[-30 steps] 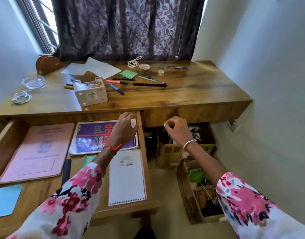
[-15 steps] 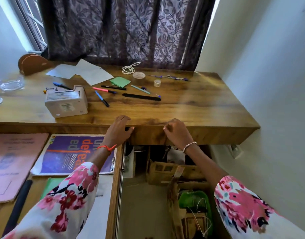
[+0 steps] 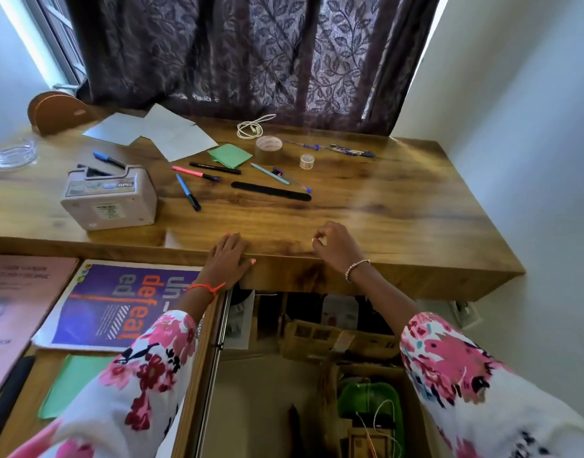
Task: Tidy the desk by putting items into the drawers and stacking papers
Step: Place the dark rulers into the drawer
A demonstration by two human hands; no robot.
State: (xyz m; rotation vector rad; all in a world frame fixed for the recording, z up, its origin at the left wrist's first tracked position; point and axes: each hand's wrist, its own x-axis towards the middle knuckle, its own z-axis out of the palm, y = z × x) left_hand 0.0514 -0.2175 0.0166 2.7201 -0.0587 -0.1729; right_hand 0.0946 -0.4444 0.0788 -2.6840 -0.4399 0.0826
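My left hand has left the open drawer to lie flat on the desk edge, right hand beside it clenched empty; pens and papers wait beyond both.

- pink booklet: cut by left edge, print too blurred to read
- glass dish: cut by left edge
- purple magazine: btm-right corner hidden under left sleeve
- right hand: fingers curled, can't tell if pinching anything
- cardboard box: dim, top hidden by desk, contents unclear
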